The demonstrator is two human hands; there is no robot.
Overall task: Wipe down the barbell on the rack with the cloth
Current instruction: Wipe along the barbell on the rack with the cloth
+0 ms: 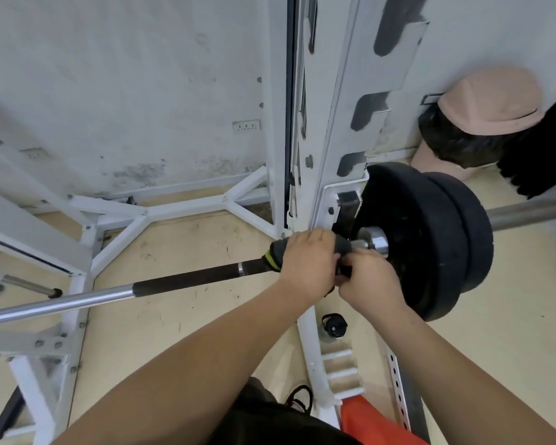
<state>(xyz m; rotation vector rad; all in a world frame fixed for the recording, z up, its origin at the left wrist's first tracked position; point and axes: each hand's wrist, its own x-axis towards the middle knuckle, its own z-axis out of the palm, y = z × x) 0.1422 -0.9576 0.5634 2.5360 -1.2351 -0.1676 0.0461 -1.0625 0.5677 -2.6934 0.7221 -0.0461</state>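
Observation:
The barbell (187, 282) lies across the white rack (331, 155), its shaft chrome at the left and dark and knurled toward the middle. Two black weight plates (430, 245) sit on its right sleeve. A dark cloth with a yellow-green edge (275, 256) is wrapped round the shaft just left of the plates. My left hand (308, 261) is closed over the cloth on the bar. My right hand (369, 281) grips the cloth's right end next to the chrome collar (374, 240). Most of the cloth is hidden under both hands.
The rack's white base struts (161, 213) spread over the beige floor. A pink bin with a black liner (475, 123) stands at the back right by the wall. A dark bottle cap (334, 326) lies on the floor under the bar. An orange pad (373, 422) is at the bottom.

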